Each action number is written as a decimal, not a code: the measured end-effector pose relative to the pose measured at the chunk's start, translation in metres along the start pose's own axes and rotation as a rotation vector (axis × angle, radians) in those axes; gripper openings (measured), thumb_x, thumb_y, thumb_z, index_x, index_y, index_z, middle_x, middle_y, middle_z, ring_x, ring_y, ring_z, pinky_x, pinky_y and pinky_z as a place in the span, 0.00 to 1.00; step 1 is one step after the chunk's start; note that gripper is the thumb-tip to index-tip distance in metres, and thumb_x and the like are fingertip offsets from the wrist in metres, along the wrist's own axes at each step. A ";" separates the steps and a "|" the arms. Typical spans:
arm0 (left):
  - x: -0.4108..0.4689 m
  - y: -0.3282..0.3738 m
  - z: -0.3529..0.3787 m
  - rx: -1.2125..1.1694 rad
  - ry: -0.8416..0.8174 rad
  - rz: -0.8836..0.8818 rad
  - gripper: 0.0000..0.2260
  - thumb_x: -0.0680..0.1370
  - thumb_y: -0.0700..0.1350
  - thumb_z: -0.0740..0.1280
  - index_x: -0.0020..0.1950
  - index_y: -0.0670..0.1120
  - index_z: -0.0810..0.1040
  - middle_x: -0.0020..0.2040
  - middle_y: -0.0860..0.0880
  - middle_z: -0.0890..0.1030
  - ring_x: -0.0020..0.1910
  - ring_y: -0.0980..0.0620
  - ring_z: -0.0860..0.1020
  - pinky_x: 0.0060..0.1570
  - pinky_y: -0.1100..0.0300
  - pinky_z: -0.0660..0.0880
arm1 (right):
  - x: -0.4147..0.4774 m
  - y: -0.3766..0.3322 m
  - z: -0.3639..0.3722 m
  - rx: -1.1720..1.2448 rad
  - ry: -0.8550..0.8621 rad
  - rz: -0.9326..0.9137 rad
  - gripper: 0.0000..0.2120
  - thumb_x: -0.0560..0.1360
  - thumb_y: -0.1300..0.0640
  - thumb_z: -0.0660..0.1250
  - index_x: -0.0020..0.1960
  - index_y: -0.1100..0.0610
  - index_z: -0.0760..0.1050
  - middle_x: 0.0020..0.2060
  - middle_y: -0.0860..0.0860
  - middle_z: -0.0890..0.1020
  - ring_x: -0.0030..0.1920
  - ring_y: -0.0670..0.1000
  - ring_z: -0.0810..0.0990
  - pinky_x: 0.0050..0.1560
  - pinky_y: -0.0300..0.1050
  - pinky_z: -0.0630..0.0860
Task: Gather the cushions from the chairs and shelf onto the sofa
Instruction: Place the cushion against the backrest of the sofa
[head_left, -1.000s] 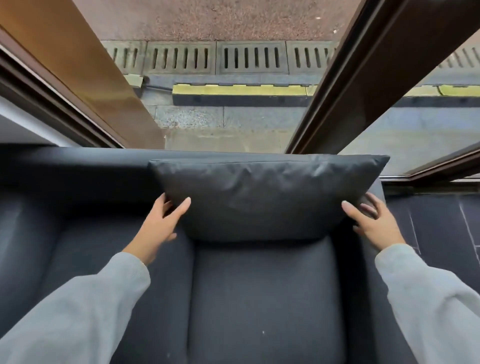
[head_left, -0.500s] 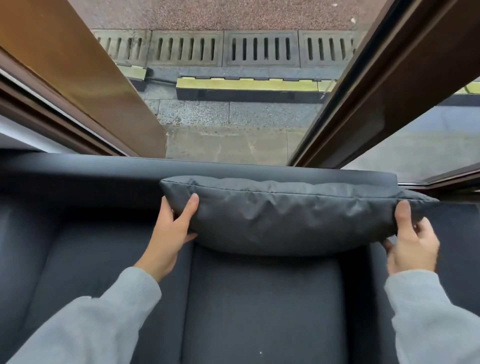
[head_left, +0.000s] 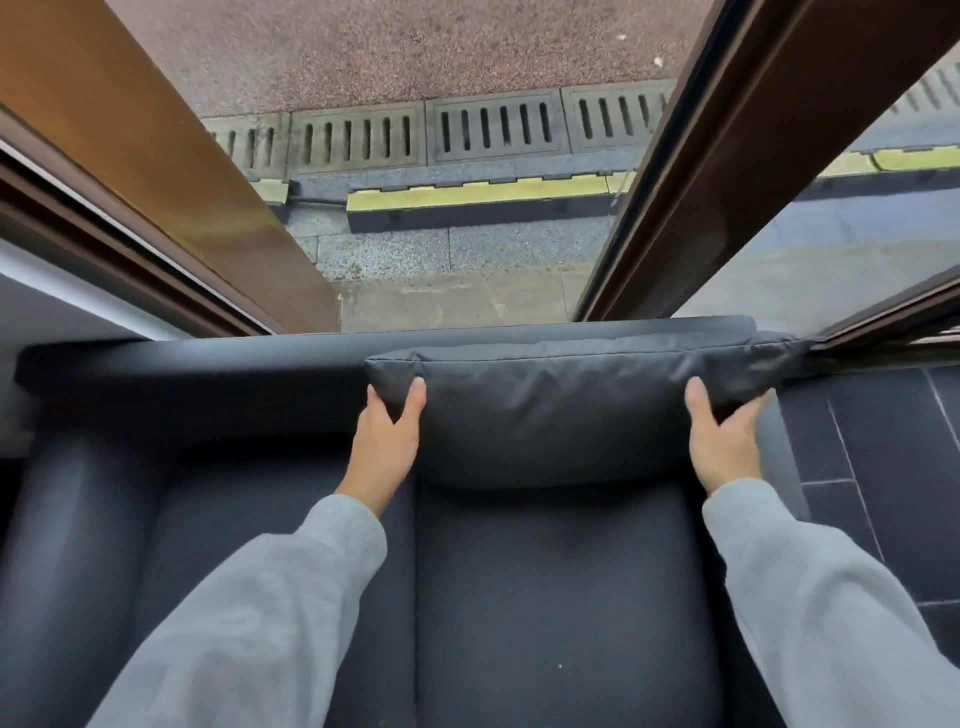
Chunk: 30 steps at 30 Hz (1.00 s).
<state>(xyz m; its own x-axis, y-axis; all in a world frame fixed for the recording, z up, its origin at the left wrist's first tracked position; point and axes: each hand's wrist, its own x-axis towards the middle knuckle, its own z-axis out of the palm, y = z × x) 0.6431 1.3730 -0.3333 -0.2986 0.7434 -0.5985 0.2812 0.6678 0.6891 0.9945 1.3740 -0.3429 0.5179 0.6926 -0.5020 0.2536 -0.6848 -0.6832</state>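
A dark grey cushion (head_left: 561, 405) leans against the backrest at the right end of the dark sofa (head_left: 550, 597). My left hand (head_left: 387, 441) grips its left end, thumb on the front face and fingers behind. At the cushion's right end my right hand (head_left: 724, 441) holds it the same way. The cushion's lower edge rests on the right seat pad. Both arms wear light grey sleeves.
Behind the sofa stands a glass wall with brown frames (head_left: 727, 171), with pavement and drain grates (head_left: 493, 124) outside. Dark floor tiles (head_left: 883, 467) lie to the right of the sofa. A rounded armrest or bolster (head_left: 57, 545) sits at the sofa's left.
The cushion has gone from lifted and tilted forward to standing against the backrest. Both hands have moved inward along its ends and keep their hold.
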 end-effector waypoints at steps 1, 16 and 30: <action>0.003 0.001 0.003 0.054 -0.004 -0.043 0.41 0.80 0.71 0.56 0.86 0.50 0.53 0.84 0.47 0.60 0.81 0.45 0.61 0.79 0.48 0.57 | -0.005 0.001 0.008 -0.099 -0.059 -0.082 0.51 0.76 0.32 0.64 0.82 0.52 0.36 0.83 0.55 0.49 0.82 0.56 0.51 0.79 0.53 0.48; -0.219 0.061 -0.097 1.299 -0.214 1.046 0.41 0.75 0.78 0.38 0.84 0.61 0.37 0.84 0.48 0.32 0.78 0.42 0.25 0.75 0.33 0.33 | -0.356 -0.011 -0.075 -0.780 0.162 -0.059 0.52 0.62 0.15 0.33 0.81 0.38 0.39 0.81 0.59 0.36 0.79 0.60 0.30 0.73 0.68 0.28; -0.533 0.040 -0.039 1.321 -0.541 1.598 0.50 0.62 0.86 0.35 0.81 0.67 0.35 0.83 0.51 0.29 0.81 0.43 0.29 0.74 0.31 0.33 | -0.670 0.119 -0.236 -0.493 0.587 0.339 0.56 0.57 0.12 0.37 0.79 0.36 0.32 0.80 0.59 0.31 0.78 0.60 0.26 0.72 0.69 0.27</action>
<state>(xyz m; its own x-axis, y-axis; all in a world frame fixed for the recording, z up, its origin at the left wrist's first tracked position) 0.7780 1.0023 0.0292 0.9353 0.3267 -0.1361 0.3429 -0.9316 0.1204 0.8707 0.7751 0.0374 0.9373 0.2937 -0.1874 0.2644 -0.9499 -0.1665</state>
